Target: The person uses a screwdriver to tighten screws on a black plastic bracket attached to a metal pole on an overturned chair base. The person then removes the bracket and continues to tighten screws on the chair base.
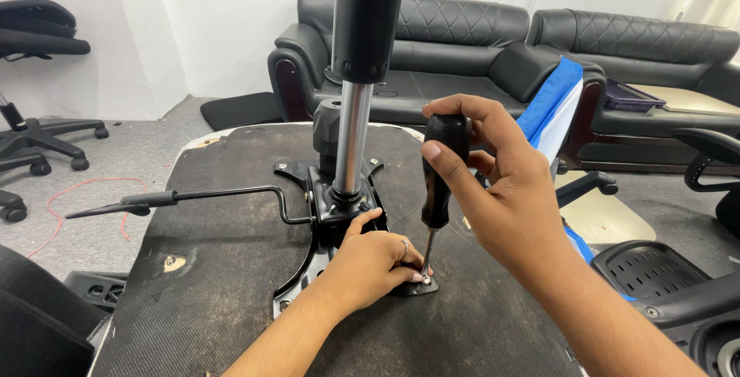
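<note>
Clearance, upturned chair seat (231, 269)

Open fabric at near left and far right. Centre blocked by the upright gas cylinder (356, 115) and black mounting plate (324, 215); the lever (193, 196) bars the left middle. Screwdriver (439, 184), left hand (370, 265) and right hand (501, 192) fill the right centre.

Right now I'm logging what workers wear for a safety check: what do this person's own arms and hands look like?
Both forearms are bare, no sleeves or gloves showing. The left hand wears a thin silver-coloured ring on one finger. The right hand shows no ring, watch or marking.
</note>
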